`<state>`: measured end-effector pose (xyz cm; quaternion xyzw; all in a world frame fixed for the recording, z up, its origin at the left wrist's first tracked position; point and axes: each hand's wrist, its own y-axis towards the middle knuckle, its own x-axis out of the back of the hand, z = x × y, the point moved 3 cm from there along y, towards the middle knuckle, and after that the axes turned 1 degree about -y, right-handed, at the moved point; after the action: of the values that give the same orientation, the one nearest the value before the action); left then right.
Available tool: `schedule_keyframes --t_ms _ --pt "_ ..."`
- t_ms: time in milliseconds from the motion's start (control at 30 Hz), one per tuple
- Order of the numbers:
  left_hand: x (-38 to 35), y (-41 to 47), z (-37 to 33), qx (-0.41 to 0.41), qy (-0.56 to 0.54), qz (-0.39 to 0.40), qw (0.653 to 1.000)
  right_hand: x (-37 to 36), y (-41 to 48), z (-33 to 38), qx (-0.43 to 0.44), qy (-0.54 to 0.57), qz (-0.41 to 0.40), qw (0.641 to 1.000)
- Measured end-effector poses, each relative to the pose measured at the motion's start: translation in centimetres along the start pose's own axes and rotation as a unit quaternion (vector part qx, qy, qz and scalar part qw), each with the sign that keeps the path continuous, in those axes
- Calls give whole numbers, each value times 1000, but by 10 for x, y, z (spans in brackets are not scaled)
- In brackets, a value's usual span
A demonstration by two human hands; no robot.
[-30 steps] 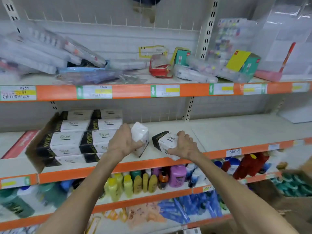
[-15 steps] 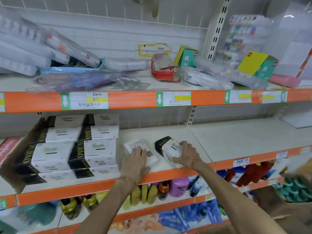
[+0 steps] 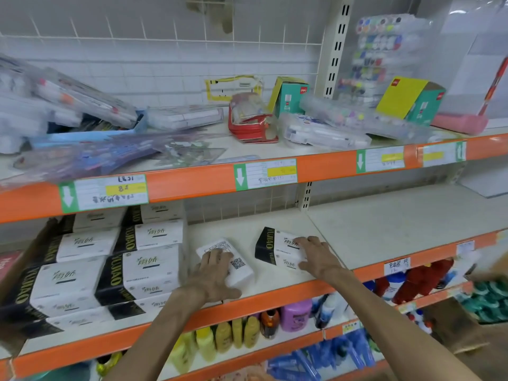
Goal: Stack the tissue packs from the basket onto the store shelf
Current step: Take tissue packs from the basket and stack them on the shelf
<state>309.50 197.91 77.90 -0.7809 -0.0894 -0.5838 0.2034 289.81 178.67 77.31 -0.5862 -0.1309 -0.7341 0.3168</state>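
Two tissue packs lie on the middle shelf. The left pack lies flat with its white barcode side up, and my left hand rests flat on it, fingers straight. My right hand presses on the right pack, a black-and-white one lying at an angle. A block of matching stacked tissue packs fills an open cardboard carton just left of my left hand. The basket is out of view.
The upper shelf holds loose stationery packs and boxes behind its orange edge. Bottles stand on the shelf below. To the right of the two packs the middle shelf is bare board.
My left hand turned its pack from standing on end to lying flat and now presses it down. My right hand stayed on the right pack. The camera moved closer and tilted up.
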Motion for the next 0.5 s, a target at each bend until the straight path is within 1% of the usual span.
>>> schedule_keyframes --t_ms 133,200,267,333,400,433,467,500 --pt "3 11 -13 15 93 -45 995 4 9 -6 12 -30 -15 999" --pt "5 17 -18 19 96 -57 994 5 14 -8 13 -42 -26 999" --pt "12 23 -17 26 64 -66 995 6 18 -10 10 -52 -31 998" --pt "24 29 -11 37 -20 -74 996 9 24 -14 6 -58 -30 998" --pt "42 32 -5 53 -136 -90 985 12 31 -19 4 -56 -23 998" --pt "50 34 -1 64 -196 -105 973 13 34 -22 5 -54 -19 998" --pt "57 34 2 79 -265 -126 953 15 37 -26 6 -50 -17 999" --pt "59 34 7 98 -345 -148 921 16 41 -29 7 -44 -15 999"
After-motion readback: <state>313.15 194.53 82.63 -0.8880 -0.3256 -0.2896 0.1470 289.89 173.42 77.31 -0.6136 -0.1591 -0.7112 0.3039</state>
